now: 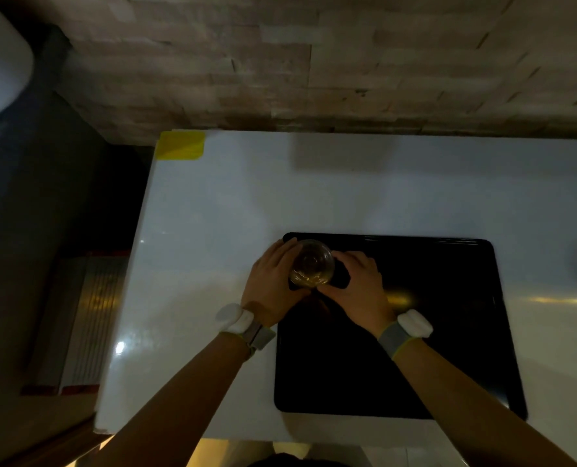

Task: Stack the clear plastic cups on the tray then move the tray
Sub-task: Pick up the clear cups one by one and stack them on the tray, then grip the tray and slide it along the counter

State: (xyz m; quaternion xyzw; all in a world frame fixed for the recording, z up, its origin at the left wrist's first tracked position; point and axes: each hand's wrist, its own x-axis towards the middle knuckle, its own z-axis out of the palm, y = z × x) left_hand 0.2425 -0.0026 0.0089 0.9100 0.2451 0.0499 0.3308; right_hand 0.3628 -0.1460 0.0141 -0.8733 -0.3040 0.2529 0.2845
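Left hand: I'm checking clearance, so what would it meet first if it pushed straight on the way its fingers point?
The left hand already wraps the clear cup; beyond it, probably the tray's far rim, then bare white table.

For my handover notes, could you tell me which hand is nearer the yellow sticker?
Left. The left hand is below and right of the yellow sticker; the right hand is farther right.

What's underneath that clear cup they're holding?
The black tray lies under the clear cup, at its far left corner. Both hands wrap the cup, hiding whether its base touches the tray.
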